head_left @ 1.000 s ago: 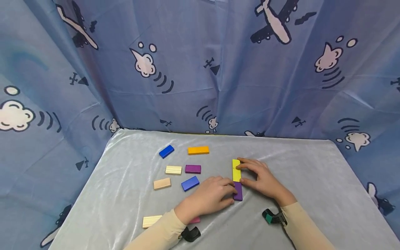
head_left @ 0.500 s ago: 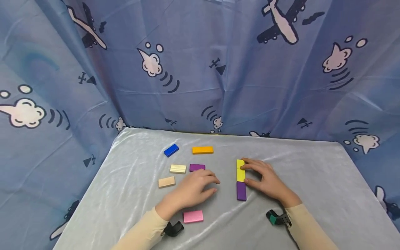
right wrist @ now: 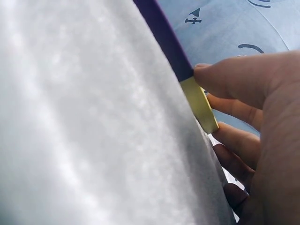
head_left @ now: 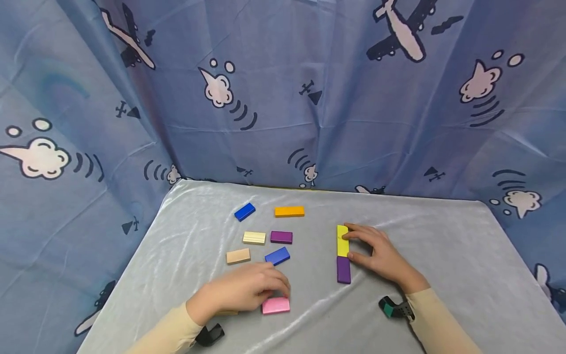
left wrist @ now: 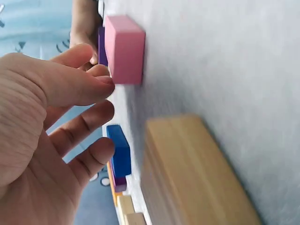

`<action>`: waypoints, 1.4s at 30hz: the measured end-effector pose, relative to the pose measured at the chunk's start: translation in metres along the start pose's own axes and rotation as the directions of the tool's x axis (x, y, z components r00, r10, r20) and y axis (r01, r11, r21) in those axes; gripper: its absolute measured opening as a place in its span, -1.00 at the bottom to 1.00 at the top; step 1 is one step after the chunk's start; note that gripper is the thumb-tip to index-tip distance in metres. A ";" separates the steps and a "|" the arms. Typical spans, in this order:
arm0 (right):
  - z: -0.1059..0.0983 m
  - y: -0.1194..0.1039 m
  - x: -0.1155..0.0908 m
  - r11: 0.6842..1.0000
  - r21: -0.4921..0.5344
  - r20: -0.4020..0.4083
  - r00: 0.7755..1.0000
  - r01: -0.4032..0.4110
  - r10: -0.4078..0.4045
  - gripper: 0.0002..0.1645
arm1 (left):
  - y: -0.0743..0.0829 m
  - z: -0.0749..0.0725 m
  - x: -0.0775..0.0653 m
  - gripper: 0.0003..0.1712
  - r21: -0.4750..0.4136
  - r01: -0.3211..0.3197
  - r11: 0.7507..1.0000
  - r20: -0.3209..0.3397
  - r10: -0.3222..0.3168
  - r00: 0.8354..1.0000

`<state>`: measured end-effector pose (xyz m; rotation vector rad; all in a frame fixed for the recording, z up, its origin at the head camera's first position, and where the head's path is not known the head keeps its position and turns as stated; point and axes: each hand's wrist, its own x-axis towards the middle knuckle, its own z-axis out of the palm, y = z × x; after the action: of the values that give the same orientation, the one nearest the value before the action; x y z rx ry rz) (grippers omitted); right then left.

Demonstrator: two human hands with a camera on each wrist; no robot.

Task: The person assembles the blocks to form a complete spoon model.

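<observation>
1. Pink block (head_left: 276,306): flat near the tabletop's (head_left: 420,236) near side. Left hand (head_left: 245,287) is over its far-left part, fingers loosely bent, no grasp seen; can't confirm contact.
2. Yellow block (head_left: 341,245): butted end to end with dark purple block (head_left: 343,270), one straight row. Right hand (head_left: 380,253) rests on it, thumb by the seam, nothing wrapped round; looks like it's steadying the joint.
3. Room: wide gap between pink block and row; sideways slide looks easy. Pale wooden block (left wrist: 192,168) sits under left wrist, tight that side.
4. Blue block (head_left: 277,255) lies just beyond left hand, angled; tan block (head_left: 238,256), ridged pale block (head_left: 254,238) and magenta block (head_left: 281,237) near it.
5. Orange block (head_left: 289,211) and dark blue block (head_left: 245,211) are nearest the far edge; curtain (head_left: 265,49) limits reach there.
</observation>
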<state>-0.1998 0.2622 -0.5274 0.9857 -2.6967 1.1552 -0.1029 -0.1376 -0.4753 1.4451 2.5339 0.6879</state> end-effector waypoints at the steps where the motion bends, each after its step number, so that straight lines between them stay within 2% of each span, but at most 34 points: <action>1: 0.000 0.000 0.000 1.000 0.000 -0.001 1.000 0.003 -0.003 -0.49 | 0.001 0.000 -0.001 -0.58 -0.010 -0.008 1.000 0.015 0.008 1.000; 8: 0.001 0.003 0.001 1.000 -0.003 -0.003 1.000 0.011 -0.011 -0.49 | 0.006 0.002 -0.002 -0.49 0.013 -0.011 1.000 0.073 0.010 0.997; 12: 0.000 0.001 0.002 1.000 0.002 0.001 1.000 0.008 -0.008 -0.49 | 0.006 0.002 -0.006 -0.50 0.018 -0.002 1.000 0.086 0.000 0.996; 19: -0.001 0.000 0.004 1.000 0.004 0.005 1.000 0.004 -0.004 -0.47 | 0.004 0.001 -0.016 -0.36 -0.007 0.029 1.000 0.098 -0.028 0.995; 26: -0.002 0.000 0.002 1.000 0.000 0.008 1.000 -0.010 0.010 -0.46 | 0.004 0.003 -0.020 -0.36 0.042 0.031 0.999 0.064 -0.034 0.997; 35: -0.002 -0.001 0.000 1.000 0.005 0.011 1.000 -0.021 0.021 -0.47 | 0.002 0.006 -0.019 -0.39 0.010 0.023 1.000 0.033 -0.023 0.999; 42: -0.003 -0.002 -0.001 1.000 0.000 0.008 1.000 -0.018 0.018 -0.46 | 0.002 0.015 -0.021 -0.48 0.009 0.010 1.000 -0.053 -0.010 0.999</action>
<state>-0.1987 0.2636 -0.5247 0.9702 -2.7167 1.1573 -0.0857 -0.1496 -0.4895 1.4349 2.5854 0.7239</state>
